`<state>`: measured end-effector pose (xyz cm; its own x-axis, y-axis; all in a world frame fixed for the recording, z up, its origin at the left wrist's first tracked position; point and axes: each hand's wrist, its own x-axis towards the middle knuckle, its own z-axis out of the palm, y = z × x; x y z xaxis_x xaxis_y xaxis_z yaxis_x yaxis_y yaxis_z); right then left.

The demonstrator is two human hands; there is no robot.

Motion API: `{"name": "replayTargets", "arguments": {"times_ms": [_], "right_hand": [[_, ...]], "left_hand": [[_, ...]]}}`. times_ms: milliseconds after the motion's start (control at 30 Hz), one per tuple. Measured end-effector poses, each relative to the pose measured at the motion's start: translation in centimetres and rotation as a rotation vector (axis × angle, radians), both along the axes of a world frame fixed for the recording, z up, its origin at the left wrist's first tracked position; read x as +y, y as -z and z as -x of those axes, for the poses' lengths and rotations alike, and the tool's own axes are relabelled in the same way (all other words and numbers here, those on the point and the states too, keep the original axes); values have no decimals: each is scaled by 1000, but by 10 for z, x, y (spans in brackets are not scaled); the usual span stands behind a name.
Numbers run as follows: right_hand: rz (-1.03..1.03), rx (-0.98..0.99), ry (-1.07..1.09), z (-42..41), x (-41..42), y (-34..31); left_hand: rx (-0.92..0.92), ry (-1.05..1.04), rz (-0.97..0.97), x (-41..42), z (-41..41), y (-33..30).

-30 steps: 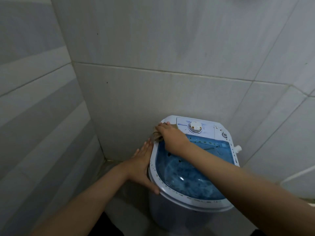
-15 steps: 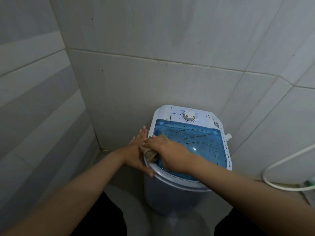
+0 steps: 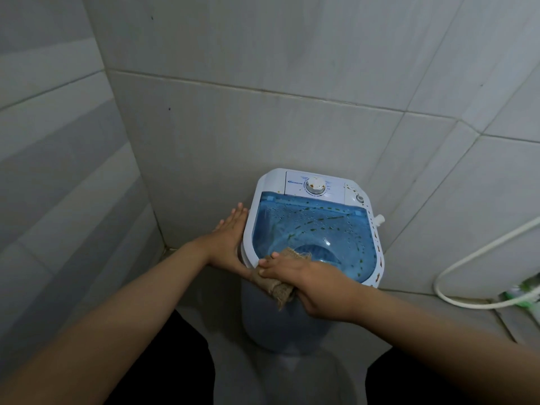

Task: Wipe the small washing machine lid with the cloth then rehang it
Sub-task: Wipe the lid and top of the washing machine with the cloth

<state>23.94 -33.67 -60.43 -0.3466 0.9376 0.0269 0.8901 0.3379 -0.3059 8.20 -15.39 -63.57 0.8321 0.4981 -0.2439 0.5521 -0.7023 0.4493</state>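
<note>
A small white washing machine stands in a tiled corner, its see-through blue lid (image 3: 312, 226) speckled with brown and green stains. A white control panel with a stained dial (image 3: 315, 184) sits at the back. My right hand (image 3: 309, 283) grips a coarse brown cloth (image 3: 274, 287) pressed on the lid's near left rim. My left hand (image 3: 230, 241) lies flat with fingers straight against the machine's left side.
Grey tiled walls close in on the left (image 3: 58, 171) and behind (image 3: 263, 112). A white hose (image 3: 467, 258) loops along the right wall down to a ledge with a green-and-white item (image 3: 523, 290). My dark-clothed legs are at the bottom.
My right hand has dragged the cloth from the lid's back left corner along the left rim to the near edge. The left hand has stayed against the side.
</note>
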Motion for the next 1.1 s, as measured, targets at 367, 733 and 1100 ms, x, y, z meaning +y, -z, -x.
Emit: {"name": "replayTargets", "arguments": {"times_ms": [367, 733, 1100], "right_hand": [[18, -36, 48, -39, -51, -7], [94, -193, 107, -71, -68, -38], [-244, 109, 776, -150, 28, -59]], "left_hand": [[-43, -11, -43, -12, 7, -9], [-34, 23, -97, -29, -3, -17], [-52, -1, -158, -27, -7, -9]]}}
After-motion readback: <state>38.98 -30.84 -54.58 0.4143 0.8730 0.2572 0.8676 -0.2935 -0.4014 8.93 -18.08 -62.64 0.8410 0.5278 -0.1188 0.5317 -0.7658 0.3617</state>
